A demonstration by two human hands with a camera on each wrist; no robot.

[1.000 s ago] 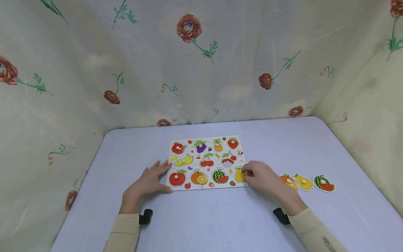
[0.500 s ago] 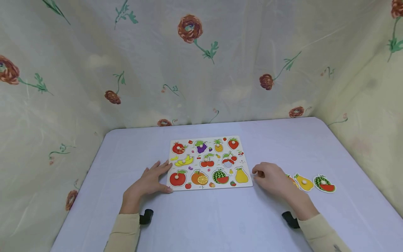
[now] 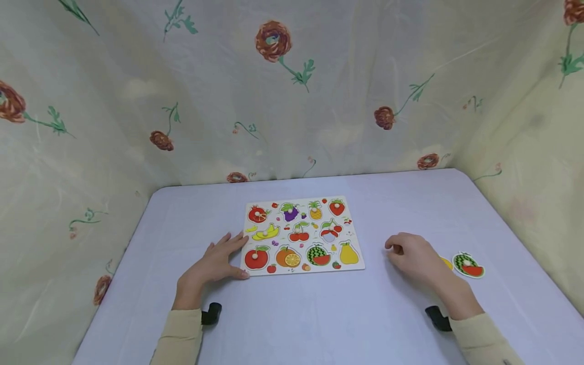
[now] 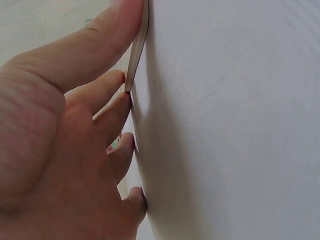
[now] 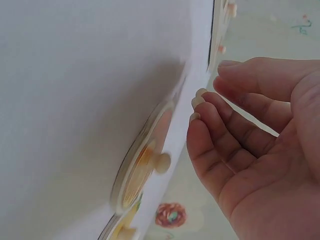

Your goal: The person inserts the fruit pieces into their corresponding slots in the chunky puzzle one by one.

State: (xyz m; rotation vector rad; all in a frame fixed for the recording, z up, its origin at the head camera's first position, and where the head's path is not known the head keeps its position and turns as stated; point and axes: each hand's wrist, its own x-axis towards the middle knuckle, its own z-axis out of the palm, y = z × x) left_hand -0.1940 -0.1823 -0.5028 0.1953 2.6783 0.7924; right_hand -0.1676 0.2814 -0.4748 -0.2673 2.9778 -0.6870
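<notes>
A white fruit puzzle board (image 3: 302, 235) lies on the table, with a thin edge seen in the left wrist view. My left hand (image 3: 219, 259) rests with spread fingers against its left edge, thumb at the near corner. Right of the board hovers my right hand (image 3: 415, 258), fingers loosely bent and nothing between them. Beneath it, in the right wrist view, lies an orange puzzle piece (image 5: 134, 182) with a wooden knob, hidden from the head view. A mostly covered pear piece (image 3: 446, 263) and a watermelon piece (image 3: 468, 265) lie farther right.
The table has a pale lilac cover (image 3: 292, 324). A flowered curtain (image 3: 319, 101) hangs behind it and along both sides. Several fruit pictures with knobs fill the board; the pear picture (image 3: 349, 253) at its near right corner shows no knob.
My right hand has moved right, off the board's pear picture and over the loose pieces, covering the orange and most of the pear. The left hand and board have stayed put.
</notes>
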